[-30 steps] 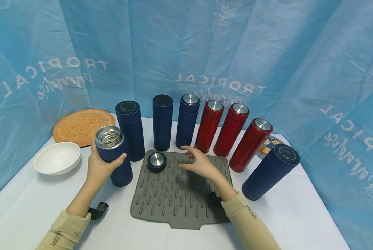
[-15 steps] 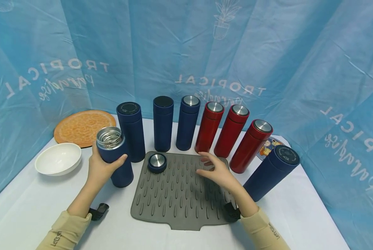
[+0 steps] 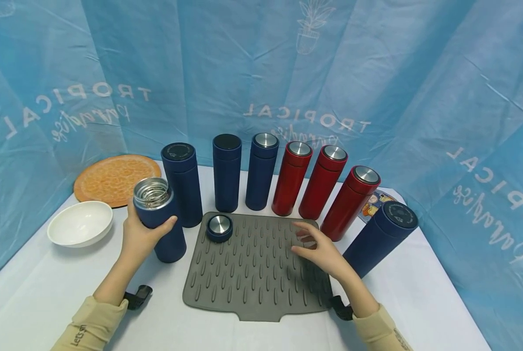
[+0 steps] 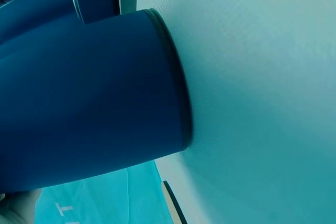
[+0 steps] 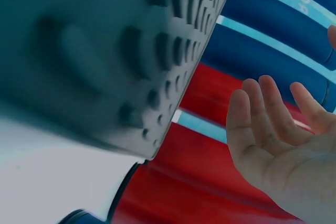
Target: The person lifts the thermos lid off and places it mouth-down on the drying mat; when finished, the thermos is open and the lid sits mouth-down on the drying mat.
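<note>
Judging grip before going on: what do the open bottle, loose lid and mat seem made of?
Open bottle: likely steel under a matte blue coating; bare, shiny silver shows at its neck.
Lid: silvery, metal-looking top; dark blue side, possibly plastic.
Mat: dull grey with moulded ridges, probably silicone or rubber.

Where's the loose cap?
Head view: the cap lies on the grey mat, at its far-left corner, right of the open blue bottle.
</note>
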Demonstrator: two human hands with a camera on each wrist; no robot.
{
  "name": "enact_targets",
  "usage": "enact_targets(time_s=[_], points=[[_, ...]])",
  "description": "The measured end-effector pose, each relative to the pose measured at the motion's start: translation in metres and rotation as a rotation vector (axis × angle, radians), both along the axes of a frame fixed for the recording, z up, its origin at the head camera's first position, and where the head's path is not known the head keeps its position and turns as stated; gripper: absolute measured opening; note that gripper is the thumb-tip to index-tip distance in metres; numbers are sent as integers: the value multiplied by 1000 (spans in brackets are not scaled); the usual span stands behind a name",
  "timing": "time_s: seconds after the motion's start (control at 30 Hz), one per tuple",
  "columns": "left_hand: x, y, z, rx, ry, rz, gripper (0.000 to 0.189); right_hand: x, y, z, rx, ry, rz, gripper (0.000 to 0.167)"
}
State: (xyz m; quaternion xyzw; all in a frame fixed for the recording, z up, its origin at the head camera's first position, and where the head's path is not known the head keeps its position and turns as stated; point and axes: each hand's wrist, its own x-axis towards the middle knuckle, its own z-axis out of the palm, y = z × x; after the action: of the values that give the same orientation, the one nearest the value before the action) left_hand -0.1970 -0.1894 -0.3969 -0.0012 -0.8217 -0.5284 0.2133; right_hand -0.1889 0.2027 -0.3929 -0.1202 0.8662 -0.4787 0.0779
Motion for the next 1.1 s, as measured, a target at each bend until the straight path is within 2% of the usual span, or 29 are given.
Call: enact_targets(time_s=[0.03, 0.13, 0.27, 0.4, 0.6, 0.8, 0.97, 1.1], points=[[0, 0, 0, 0, 1, 0, 88, 3, -1, 4, 2, -3, -3, 61], [0, 0, 0, 1, -1, -1, 87, 6, 3, 2, -1, -11, -14, 60], [-1, 0, 0, 3, -10, 2, 88, 3, 15, -12, -20, -43, -23, 61], [0, 0, 0, 5, -12, 1, 88, 7, 20, -14, -27, -84, -63, 62], [0, 0, 1, 5, -11, 6, 90, 13, 28, -16, 20, -115, -116, 61], [0, -1, 1, 6, 0, 6, 92, 17, 35, -21, 40, -115, -110, 58], [0, -1, 1, 10, -4, 0, 91, 18, 37, -24, 114, -93, -121, 56], [0, 0, 1, 10, -12, -2, 93, 18, 38, -25, 165, -124, -130, 56]])
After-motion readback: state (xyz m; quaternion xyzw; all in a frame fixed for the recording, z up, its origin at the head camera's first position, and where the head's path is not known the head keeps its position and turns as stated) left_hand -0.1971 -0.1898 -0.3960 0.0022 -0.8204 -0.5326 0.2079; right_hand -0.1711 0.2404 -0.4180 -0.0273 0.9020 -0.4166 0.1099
